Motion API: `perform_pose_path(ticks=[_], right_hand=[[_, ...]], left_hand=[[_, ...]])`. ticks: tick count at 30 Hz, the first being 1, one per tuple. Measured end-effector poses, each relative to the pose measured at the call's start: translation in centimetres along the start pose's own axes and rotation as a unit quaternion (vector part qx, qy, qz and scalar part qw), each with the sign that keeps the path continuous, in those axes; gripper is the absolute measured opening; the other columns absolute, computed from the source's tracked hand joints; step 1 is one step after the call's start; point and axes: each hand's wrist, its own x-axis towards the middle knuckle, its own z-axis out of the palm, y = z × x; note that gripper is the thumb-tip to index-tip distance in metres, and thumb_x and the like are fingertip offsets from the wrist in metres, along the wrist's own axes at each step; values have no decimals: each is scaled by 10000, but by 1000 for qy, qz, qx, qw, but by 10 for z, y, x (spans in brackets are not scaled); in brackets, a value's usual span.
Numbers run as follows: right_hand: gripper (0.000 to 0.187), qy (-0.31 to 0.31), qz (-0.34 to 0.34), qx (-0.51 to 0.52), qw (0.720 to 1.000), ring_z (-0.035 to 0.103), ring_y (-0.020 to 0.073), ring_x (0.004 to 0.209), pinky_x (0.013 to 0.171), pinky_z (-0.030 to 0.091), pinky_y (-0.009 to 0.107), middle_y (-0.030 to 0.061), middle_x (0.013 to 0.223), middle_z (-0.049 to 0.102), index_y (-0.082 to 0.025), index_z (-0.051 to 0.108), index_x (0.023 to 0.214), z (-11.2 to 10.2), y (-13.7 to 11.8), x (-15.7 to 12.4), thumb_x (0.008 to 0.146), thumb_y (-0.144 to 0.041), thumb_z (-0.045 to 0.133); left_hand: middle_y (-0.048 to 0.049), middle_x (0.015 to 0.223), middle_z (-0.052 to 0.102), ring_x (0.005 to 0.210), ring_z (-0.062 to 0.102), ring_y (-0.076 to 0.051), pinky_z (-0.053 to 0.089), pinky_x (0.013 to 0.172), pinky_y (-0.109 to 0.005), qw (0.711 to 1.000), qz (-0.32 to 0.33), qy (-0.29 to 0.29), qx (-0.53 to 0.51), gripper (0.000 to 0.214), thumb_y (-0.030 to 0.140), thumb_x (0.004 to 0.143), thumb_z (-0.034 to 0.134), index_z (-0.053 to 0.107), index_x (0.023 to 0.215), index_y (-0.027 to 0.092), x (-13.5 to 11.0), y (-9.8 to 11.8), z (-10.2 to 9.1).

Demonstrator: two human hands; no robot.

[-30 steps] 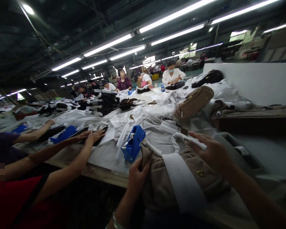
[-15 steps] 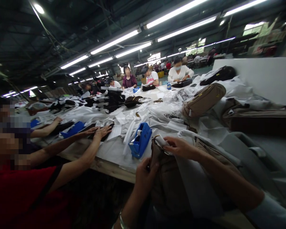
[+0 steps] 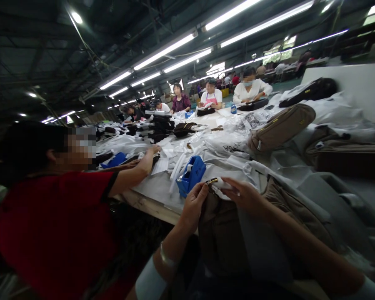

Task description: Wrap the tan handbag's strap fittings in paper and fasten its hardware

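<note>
A tan quilted bag [image 3: 225,233] lies at the near table edge in front of me, with a white wrapped strap across it. My left hand [image 3: 194,204] grips the bag's top left corner, fingers closed near a small metal fitting [image 3: 211,181]. My right hand [image 3: 244,196] pinches the white wrapping at that same corner, right beside the left hand. A blue tape dispenser [image 3: 191,175] stands just beyond my hands on the white sheet.
A person in a red shirt [image 3: 53,233] sits close on my left, arm stretched onto the table [image 3: 150,200]. Another tan bag [image 3: 281,127] lies tilted at the right, brown bags [image 3: 346,154] behind it. Dark bags, white wrappings and several seated workers fill the far side.
My view swung left, bringing the person in red into view. My left hand rose to the bag's top corner and met my right hand, which pulled in from the strap.
</note>
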Motion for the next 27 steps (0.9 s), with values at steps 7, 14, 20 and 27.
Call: perform_pose_path(ticks=[7, 14, 20, 27], right_hand=[[404, 68, -83, -102, 989, 655, 226, 1079, 917, 523, 348, 85, 1222, 663, -278, 605, 1320, -6, -1, -20, 974, -220, 406], [476, 62, -153, -259, 952, 625, 228, 1130, 969, 500, 351, 83, 1255, 659, -282, 644, 1284, -5, -9, -31, 912, -68, 439], [501, 76, -195, -316, 926, 645, 217, 1065, 912, 528, 327, 102, 1234, 666, -230, 651, 1266, -6, -10, -30, 855, 0, 480], [426, 76, -222, -293, 927, 650, 215, 1058, 904, 524, 327, 118, 1211, 672, -213, 663, 1229, -2, -9, -27, 887, -25, 493]], left_hand=[[-34, 897, 692, 812, 614, -162, 460, 713, -222, 990, -17, -54, 129, 417, 514, 809, 686, 675, 1019, 155, -18, 10, -6], [-61, 963, 725, 907, 661, -230, 501, 831, -312, 936, 77, -27, 343, 295, 388, 805, 705, 707, 1025, 192, -24, -5, -5], [-109, 1194, 683, 1106, 637, -246, 491, 968, -337, 982, 41, -52, 175, 539, 397, 802, 727, 591, 1271, 170, -23, -12, -9], [-60, 1001, 699, 895, 635, -197, 493, 822, -300, 949, 95, -39, 299, 518, 525, 858, 642, 635, 1225, 160, -17, -3, 4]])
